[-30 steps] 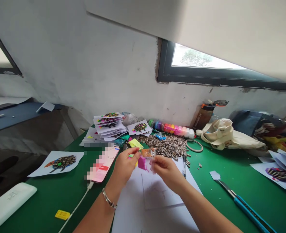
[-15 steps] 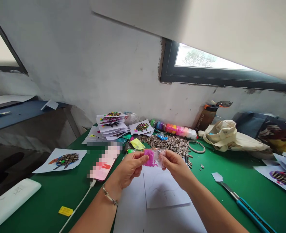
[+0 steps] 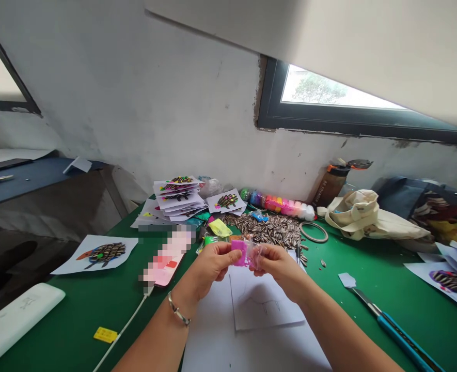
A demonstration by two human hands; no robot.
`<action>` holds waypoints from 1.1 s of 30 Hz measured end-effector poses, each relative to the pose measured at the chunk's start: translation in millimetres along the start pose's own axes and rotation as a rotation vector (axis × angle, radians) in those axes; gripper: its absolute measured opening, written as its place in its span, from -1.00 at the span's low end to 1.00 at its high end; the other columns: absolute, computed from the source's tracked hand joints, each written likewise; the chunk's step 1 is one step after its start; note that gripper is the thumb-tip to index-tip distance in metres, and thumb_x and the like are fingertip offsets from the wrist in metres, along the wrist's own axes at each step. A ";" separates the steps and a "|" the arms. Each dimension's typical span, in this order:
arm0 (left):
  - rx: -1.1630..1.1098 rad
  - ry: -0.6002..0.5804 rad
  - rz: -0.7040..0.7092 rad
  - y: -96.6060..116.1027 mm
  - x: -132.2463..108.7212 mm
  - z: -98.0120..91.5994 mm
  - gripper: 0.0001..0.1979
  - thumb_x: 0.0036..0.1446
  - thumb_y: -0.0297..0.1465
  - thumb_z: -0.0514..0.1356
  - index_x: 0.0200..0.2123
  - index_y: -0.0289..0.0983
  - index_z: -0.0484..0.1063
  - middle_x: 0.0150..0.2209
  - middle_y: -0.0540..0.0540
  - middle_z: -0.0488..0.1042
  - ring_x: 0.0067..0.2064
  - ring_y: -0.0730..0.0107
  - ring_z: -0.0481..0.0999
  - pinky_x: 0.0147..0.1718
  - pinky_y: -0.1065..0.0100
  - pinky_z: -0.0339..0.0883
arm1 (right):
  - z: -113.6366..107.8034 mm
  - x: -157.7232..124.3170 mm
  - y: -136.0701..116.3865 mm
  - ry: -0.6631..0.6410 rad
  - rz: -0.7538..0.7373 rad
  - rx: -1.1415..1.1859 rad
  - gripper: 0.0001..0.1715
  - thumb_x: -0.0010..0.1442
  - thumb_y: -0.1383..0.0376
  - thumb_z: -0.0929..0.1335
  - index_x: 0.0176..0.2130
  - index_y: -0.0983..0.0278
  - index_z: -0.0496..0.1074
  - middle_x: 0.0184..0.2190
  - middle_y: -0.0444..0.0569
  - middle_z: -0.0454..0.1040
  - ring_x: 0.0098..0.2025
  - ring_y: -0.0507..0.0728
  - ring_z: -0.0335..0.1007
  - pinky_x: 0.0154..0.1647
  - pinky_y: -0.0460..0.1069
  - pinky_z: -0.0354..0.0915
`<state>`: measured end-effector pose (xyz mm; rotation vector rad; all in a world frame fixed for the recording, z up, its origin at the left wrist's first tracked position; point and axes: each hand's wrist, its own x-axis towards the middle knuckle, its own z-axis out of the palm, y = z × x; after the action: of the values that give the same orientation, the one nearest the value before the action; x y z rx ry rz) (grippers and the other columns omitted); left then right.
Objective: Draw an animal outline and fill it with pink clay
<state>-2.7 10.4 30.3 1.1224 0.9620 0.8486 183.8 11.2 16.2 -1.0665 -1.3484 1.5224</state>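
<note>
Between both hands is a small clear plastic packet (image 3: 239, 253) with bright pink-purple modelling clay in it. My left hand (image 3: 216, 263) pinches the clay end between thumb and fingers. My right hand (image 3: 272, 263) grips the crumpled clear end of the wrapper. Below them lies a white card (image 3: 267, 310) with a faint pencil outline, on top of larger white paper (image 3: 208, 341). Just beyond the hands are a yellow clay packet (image 3: 219, 228) and a heap of striped sunflower seeds (image 3: 278, 230).
A pink phone (image 3: 172, 258) with a charging cable and a finished seed picture (image 3: 104, 253) lie left. Stacked cards (image 3: 179, 199), clay tubs (image 3: 278, 204), a bottle (image 3: 331, 183) and a cloth bag (image 3: 360, 214) stand behind. A blue utility knife (image 3: 398, 336) rests right.
My right hand has curled in closer to my left, bunching the clear end of the packet. The packet now appears narrower between the hands.
</note>
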 end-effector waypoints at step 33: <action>0.053 -0.022 0.134 4.1 -4.7 3.8 -0.59 0.04 -0.05 0.29 -0.36 -0.34 0.47 -0.61 0.13 0.17 -0.61 0.64 -0.05 -0.65 0.46 -0.23 | -3.8 -7.0 -9.5 -0.174 -0.115 0.097 -0.66 0.09 0.10 0.45 -0.47 0.31 0.40 -0.55 -0.14 0.36 -0.49 -0.01 0.24 -0.43 -0.07 0.20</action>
<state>-1.1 5.8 35.8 1.2497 0.9033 0.9210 189.9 6.6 25.9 -0.7980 -1.4125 1.6069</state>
